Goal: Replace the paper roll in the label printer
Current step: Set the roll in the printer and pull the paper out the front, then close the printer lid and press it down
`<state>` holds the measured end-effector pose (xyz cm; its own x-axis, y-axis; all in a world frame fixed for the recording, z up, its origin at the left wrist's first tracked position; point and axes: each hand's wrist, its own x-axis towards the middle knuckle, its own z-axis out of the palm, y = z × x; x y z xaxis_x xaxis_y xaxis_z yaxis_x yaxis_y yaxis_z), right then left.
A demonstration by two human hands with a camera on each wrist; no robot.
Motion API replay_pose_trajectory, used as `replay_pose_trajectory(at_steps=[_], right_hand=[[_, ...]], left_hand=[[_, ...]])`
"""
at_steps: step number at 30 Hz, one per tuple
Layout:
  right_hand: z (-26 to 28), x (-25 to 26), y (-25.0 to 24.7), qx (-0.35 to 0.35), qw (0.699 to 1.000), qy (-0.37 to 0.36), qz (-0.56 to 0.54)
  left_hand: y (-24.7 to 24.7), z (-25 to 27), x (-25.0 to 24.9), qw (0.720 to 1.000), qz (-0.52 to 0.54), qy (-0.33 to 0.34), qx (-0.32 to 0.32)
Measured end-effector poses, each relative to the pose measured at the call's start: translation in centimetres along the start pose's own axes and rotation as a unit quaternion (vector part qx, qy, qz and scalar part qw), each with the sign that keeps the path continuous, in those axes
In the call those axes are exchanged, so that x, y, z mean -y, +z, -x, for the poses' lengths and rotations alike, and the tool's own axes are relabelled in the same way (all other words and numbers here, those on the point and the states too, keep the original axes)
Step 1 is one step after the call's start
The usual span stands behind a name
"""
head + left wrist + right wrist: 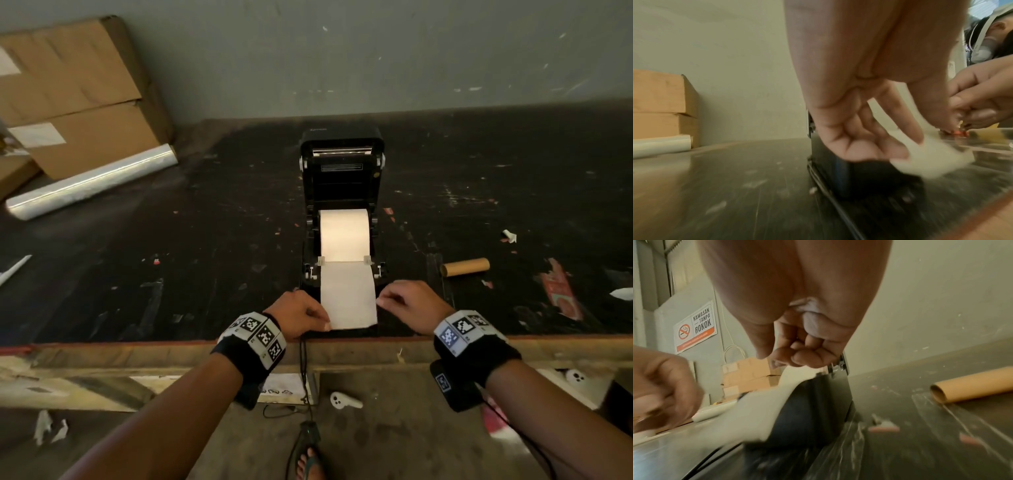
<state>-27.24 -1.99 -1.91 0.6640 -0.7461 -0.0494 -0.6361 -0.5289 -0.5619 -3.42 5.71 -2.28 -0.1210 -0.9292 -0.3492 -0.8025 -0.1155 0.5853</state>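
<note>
A dark, scuffed table [205,240] fills most of the head view, set against a pale wall. At its far left corner lean stacked cardboard boxes [75,96], and a long roll of clear film [92,181] lies just in front of them. The label printer [342,192], black, stands in the middle of the table with its lid tipped up and back. Inside its open bay sits the paper roll [344,233], white and seated between the side holders. From the roll a paper strip [347,294] runs forward under two small clear guides and out over the printer's front edge toward the person.

The left hand [301,317] is at the strip's near left corner; its fingers [898,123] are curled, thumb and forefinger pinching the paper edge, as the left wrist view shows, though blurred. The right hand [409,301] is at the strip's right edge a little farther up; its fingers [803,356] are curled tight, and the forefinger and thumb nip the paper's edge.

To the right of the printer, well apart from it, an empty cardboard core [466,266] lies on its side on the table. Small paper scraps [509,236] are scattered across the right part of the surface. A black cable [303,363] drops from the printer's front over the table edge toward the floor.
</note>
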Motion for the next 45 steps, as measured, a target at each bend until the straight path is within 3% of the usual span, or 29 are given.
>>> replay_pose_trajectory(at_steps=[2, 4, 6, 9, 13, 17, 21, 31, 36, 41, 45], right_hand=[[-1.1, -0.2, -2.2, -0.016, 1.0, 0.013, -0.005], [-2.6, -0.3, -4.6, -0.041, 0.999, 0.018, 0.004], [-4.4, -0.2, -6.9, -0.052, 0.998, 0.028, -0.003], [-7.5, 0.1, -9.4, -0.061, 0.997, 0.045, -0.029], [-11.6, 0.9, -11.9, -0.127, 0.988, 0.065, -0.052], [-15.1, 1.5, -14.3, -0.213, 0.97, 0.083, -0.085], [-18.6, 0.6, -16.5, -0.265, 0.951, 0.117, -0.102], [-26.0, -2.3, -17.9, -0.148, 0.96, 0.169, -0.167], [-27.2, -3.3, -17.2, -0.093, 0.963, 0.165, -0.193], [-26.6, -3.0, -16.1, -0.099, 0.951, 0.202, -0.214], [-25.1, -1.9, -16.0, -0.103, 0.953, 0.188, -0.215]], left_hand=[[-1.9, -0.8, -0.4, 0.998, 0.009, -0.012, 0.054], [-4.5, -1.8, -1.0, 0.998, 0.035, -0.014, 0.057], [-7.9, -3.1, -1.6, 0.999, 0.046, -0.005, 0.019], [-13.6, -5.4, -2.3, 0.994, 0.058, 0.007, -0.09], [-20.4, -8.9, -2.6, 0.966, 0.124, -0.005, -0.229], [-24.1, -13.2, -2.4, 0.946, 0.155, -0.029, -0.284], [-25.3, -16.8, -2.7, 0.946, 0.144, -0.065, -0.282], [-25.6, -22.6, -3.9, 0.948, 0.18, -0.128, -0.229], [-25.3, -23.8, -3.8, 0.93, 0.235, -0.186, -0.212], [-25.1, -23.4, -3.8, 0.924, 0.236, -0.214, -0.211], [-24.4, -21.6, -4.6, 0.924, 0.221, -0.218, -0.224]])
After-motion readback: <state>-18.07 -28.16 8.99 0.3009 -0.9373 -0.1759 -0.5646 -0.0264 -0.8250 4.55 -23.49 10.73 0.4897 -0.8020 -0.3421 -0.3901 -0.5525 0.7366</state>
